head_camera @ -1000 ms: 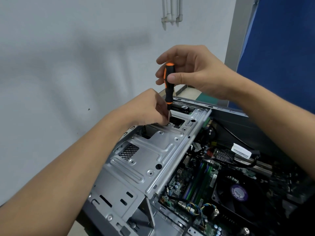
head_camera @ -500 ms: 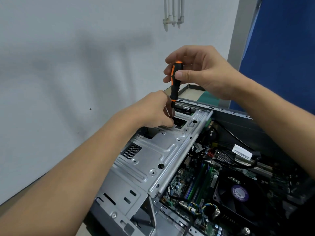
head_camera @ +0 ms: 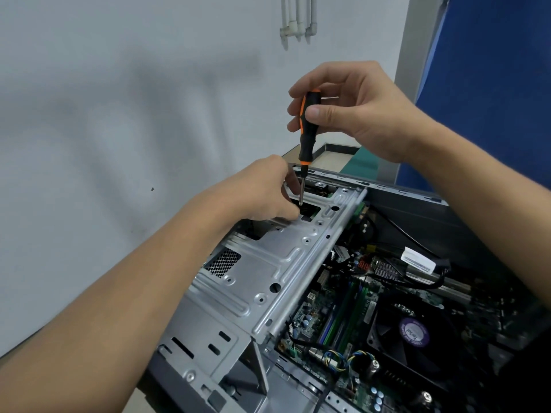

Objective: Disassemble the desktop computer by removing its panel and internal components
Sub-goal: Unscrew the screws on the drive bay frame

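Barely shifted since half a second ago: screwdriver upright at frame centre, right hand fingers pinching its handle. Tip points straight down at the drive cage of the desktop computer, just beside the left hand. Left fingers are curled; can't tell if they hold anything.

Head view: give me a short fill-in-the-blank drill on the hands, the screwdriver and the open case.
The right hand holds the screwdriver by its ____-and-orange handle.
The screwdriver's tip points ____ at the metal drive cage, beside the left hand.
The round label on the fan is ____.
Missing words: black; down; purple.
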